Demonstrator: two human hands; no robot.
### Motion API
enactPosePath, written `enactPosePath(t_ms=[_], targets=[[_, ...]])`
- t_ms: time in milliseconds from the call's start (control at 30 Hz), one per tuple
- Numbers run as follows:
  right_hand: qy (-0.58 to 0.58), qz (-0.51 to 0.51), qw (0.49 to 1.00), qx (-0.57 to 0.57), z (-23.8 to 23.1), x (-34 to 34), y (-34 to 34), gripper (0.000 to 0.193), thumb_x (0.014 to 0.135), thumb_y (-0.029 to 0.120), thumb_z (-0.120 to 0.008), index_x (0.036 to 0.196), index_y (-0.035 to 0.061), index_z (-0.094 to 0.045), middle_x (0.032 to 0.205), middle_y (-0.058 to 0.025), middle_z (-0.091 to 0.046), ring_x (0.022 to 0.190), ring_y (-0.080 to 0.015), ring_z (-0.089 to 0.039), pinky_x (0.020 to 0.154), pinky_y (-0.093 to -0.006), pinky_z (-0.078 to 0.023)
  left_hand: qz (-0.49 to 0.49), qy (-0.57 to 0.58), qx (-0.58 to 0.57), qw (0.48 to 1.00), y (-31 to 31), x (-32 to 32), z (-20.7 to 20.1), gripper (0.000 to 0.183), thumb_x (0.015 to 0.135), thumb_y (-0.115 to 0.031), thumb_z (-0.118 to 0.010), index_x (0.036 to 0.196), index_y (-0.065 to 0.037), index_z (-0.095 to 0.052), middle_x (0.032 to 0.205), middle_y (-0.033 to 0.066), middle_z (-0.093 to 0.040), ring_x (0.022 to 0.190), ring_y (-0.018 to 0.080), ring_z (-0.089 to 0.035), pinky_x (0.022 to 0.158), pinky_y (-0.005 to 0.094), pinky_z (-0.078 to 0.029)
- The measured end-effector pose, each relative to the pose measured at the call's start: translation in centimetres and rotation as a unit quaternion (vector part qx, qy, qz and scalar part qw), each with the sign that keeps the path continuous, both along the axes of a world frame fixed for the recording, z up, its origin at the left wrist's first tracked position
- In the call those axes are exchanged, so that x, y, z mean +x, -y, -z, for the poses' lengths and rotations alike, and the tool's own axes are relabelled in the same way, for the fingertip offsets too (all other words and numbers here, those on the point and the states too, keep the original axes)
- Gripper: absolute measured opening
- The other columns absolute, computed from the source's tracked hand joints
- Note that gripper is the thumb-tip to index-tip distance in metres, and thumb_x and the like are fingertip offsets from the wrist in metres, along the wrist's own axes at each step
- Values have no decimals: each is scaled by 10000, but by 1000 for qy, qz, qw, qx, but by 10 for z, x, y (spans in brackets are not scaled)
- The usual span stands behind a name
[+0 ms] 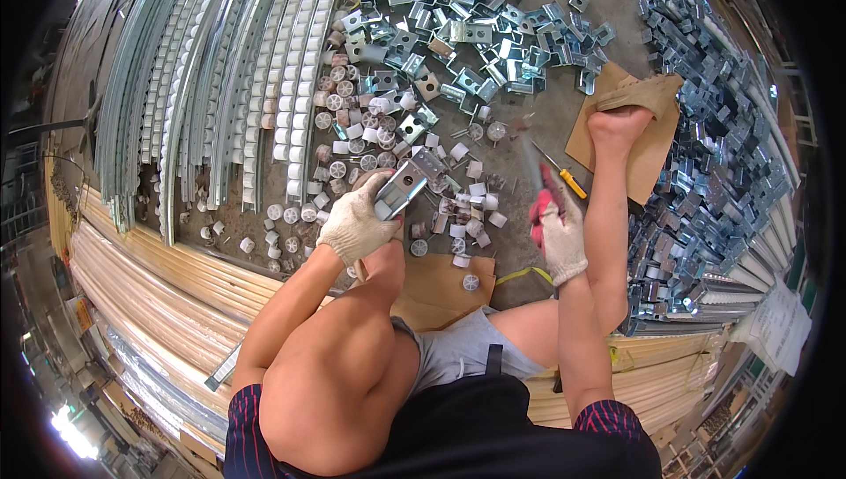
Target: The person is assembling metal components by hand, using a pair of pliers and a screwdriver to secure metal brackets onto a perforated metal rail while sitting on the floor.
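My left hand (pixel 357 219), in a cream knit glove, grips a shiny metal bracket (pixel 407 181) with a round hole in its face. The bracket is held tilted above a scatter of white rollers (pixel 458 210). To the right, my right hand (pixel 560 228) is raised in a cream glove with red on the fingers. Its fingers are curled, and a blurred streak runs up from them; what they hold is smeared by motion. Just beyond that hand, a screwdriver (pixel 573 184) with a yellow handle lies on the floor.
Long metal rails with white rollers (pixel 300 82) lie at the far left. Loose brackets (pixel 476 34) are heaped at the back, and a larger bracket pile (pixel 705 144) fills the right. Cardboard (pixel 577 140) lies under my right foot. Wrapped pale tubes (pixel 167 276) lie at the left.
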State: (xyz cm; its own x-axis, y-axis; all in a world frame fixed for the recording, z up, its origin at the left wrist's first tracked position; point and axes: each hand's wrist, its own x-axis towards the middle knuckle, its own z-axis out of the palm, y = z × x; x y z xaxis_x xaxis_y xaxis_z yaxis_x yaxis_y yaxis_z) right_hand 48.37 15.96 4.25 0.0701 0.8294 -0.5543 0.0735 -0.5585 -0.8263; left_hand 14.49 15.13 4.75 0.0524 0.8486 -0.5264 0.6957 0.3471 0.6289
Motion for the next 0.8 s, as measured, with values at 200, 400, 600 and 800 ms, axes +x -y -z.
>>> enactPosePath(t_ms=[200, 400, 600, 800], targets=[[63, -256, 963, 62, 12, -30, 4, 448, 1016, 62, -611, 1462, 90, -639, 1148, -134, -772, 870, -81, -628, 778, -259, -532, 8, -11, 14, 1000, -1, -3, 6, 735, 788, -259, -822, 1451, -95, -550, 1211, 251, -729, 1103, 444, -708, 964, 495, -569], [107, -186, 971, 106, 1, -13, -12, 507, 1023, 22, -550, 1507, 158, -621, 1010, -67, -754, 758, -92, -595, 723, -264, -525, 15, -28, 3, 999, -14, 8, 6, 780, 779, -284, -848, 1465, -89, -532, 1204, 242, -731, 1120, 426, -708, 961, 472, -573], [87, -218, 965, 115, 6, -25, -12, 465, 1042, 29, -555, 1483, 145, -644, 863, 3, -694, 685, -47, -568, 618, -255, -485, 19, -31, 63, 997, 2, -1, 22, 770, 763, -299, -858, 1438, -76, -561, 1206, 255, -727, 1115, 422, -712, 964, 475, -574], [78, -298, 945, 106, -1, -39, -4, 430, 1048, 76, -589, 1474, 94, -637, 881, -17, -710, 786, -53, -613, 725, -265, -536, 19, -36, 30, 999, -2, 3, 26, 912, 683, -322, -934, 1450, -56, -519, 1331, 257, -634, 1268, 423, -616, 1074, 468, -512]])
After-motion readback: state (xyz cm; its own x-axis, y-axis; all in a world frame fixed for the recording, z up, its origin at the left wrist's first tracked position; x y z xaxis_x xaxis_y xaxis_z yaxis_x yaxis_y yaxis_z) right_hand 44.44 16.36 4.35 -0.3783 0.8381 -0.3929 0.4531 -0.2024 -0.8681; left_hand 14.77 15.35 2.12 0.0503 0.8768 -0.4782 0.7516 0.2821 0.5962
